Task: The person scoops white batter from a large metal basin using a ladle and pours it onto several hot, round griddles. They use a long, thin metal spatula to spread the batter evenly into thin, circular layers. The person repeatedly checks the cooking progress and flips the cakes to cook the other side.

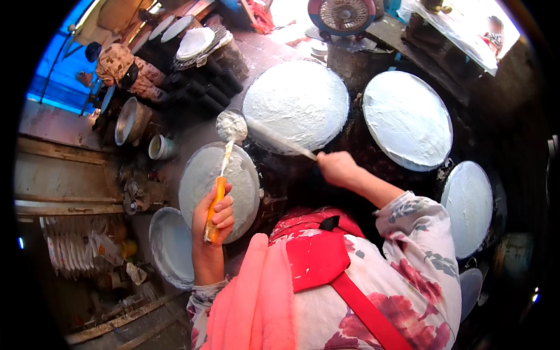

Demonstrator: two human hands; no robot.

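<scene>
My left hand [214, 216] is closed around the orange handle of a ladle [232, 124], whose bowl is coated with thick white batter. The ladle is above a round griddle [192, 186] covered with white batter, at left. Closed on a long, flat, pale spatula [283, 140], my right hand [337, 168] is near the front edge of the large middle griddle [296, 102]. The spatula's far end reaches over that griddle's left side, beside the ladle bowl. White batter, rough and wrinkled, covers the middle griddle; I cannot tell if the spatula touches it.
More batter-covered griddles stand at right [408, 119] and far right [466, 210]. A white-coated basin [170, 245] is at lower left. Farther left are a metal pan [133, 121], a bucket [161, 147] and another person [131, 70]. A fan [342, 14] stands at the back.
</scene>
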